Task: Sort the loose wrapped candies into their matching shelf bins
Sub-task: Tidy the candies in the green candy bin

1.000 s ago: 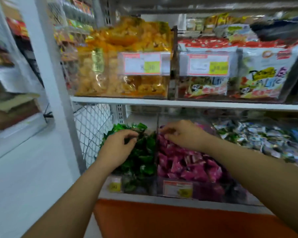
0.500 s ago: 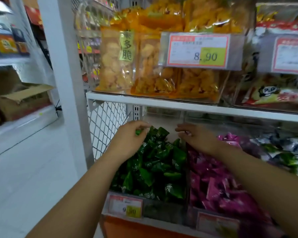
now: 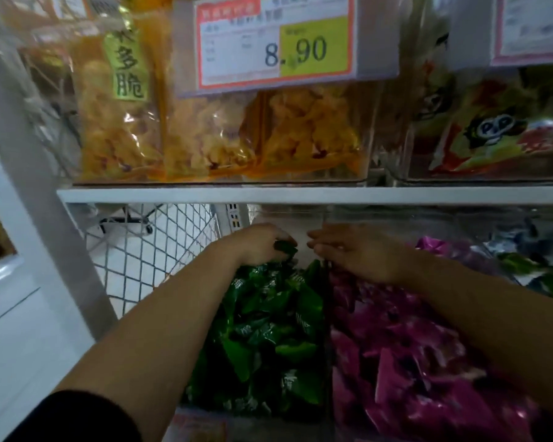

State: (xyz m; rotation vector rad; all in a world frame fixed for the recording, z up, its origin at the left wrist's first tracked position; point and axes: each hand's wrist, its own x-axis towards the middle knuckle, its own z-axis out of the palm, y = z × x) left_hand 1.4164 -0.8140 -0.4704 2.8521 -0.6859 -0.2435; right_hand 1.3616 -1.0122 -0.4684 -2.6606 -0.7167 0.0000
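A clear bin of green wrapped candies (image 3: 268, 339) sits on the lower shelf, with a bin of magenta wrapped candies (image 3: 406, 362) to its right. My left hand (image 3: 256, 244) reaches to the back of the green bin and grips a green candy (image 3: 284, 247) in its curled fingers. My right hand (image 3: 355, 250) hovers over the back of the magenta bin, at the divider between the two bins, fingers loosely bent; whether they hold anything is hidden.
A third bin of mixed blue, white and green candies (image 3: 537, 266) stands at the far right. The upper shelf edge (image 3: 300, 195) hangs just above my hands, carrying yellow snack bags (image 3: 211, 132) and a price tag (image 3: 275, 43). White wire mesh (image 3: 147, 247) closes the left side.
The view has moved closer and lower toward the bins. Both hands have reached deeper to the back of the shelf, the left still on a green candy.
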